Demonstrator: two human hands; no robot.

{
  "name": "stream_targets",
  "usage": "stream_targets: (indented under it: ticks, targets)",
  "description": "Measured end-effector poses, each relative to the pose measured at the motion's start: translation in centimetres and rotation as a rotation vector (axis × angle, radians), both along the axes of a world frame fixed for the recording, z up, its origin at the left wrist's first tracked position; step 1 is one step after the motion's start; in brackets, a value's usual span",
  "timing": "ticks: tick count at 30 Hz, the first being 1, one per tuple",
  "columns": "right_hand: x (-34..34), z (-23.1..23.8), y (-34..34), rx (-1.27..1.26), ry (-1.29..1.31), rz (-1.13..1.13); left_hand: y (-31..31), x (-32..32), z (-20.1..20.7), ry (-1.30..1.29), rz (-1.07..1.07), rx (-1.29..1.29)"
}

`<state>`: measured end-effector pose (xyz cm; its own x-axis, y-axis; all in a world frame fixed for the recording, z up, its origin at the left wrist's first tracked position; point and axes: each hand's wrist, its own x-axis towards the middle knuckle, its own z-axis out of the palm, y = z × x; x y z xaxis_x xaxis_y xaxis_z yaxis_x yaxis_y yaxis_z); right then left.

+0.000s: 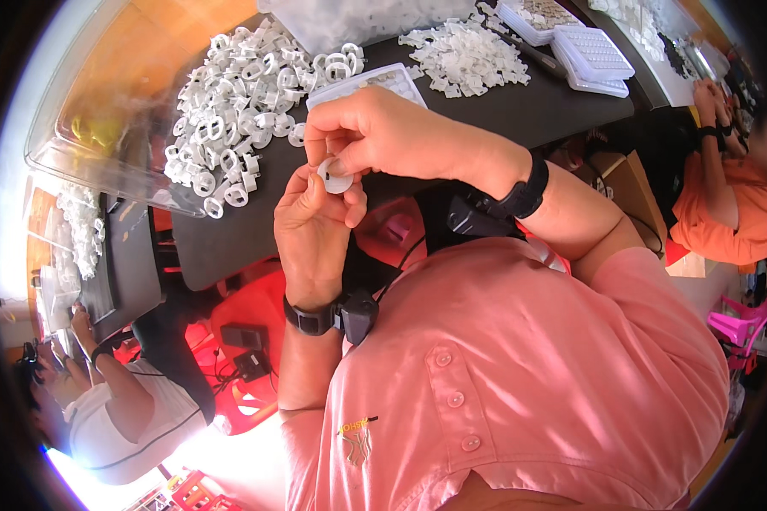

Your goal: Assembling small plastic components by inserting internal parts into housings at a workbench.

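A small white round plastic part [337, 180] with a dark slot is held up between my two hands, in front of the table edge. My left hand [309, 223] grips it from below, thumb and fingers closed around its side. From above, the thumb and fingertips of my right hand [379, 129] pinch at the same part; whether they hold a second small piece is hidden. Just beyond my right hand lies a white tray [387, 79] with small round pieces in it. A large heap of white ring-shaped plastic parts [239, 106] spreads to the left of my hands.
On the dark table [222, 247], a pile of small translucent pieces [469, 58] lies at the back, beside stacked white trays [590, 58]. A clear plastic bin [358, 21] stands behind. Co-workers sit at left [136, 417] and right [724, 187]. A red stool [256, 332] is below.
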<state>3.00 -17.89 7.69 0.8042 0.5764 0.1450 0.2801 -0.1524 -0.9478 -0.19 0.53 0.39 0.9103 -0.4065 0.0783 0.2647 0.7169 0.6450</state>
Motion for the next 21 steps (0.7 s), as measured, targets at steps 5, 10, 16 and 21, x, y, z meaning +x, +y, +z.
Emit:
stream_targets:
  ticks: [5, 10, 16, 21]
  targets:
    - [-0.8, -0.3, -0.2, -0.064, -0.190, -0.058, -0.3, -0.3, 0.7, 0.071, 0.004, -0.078]
    - [-1.3, -0.4, -0.5, 0.025, -0.180, -0.044, -0.3, -0.1, 0.9, 0.054, 0.003, -0.045]
    - [-3.1, -0.1, 0.8, 0.128, 0.040, -0.108, -0.5, -0.8, 0.7, -0.033, 0.073, 0.050]
    - [-2.3, 0.4, -0.3, 0.079, 0.085, -0.041, -0.4, -0.9, 0.3, -0.054, 0.050, 0.086]
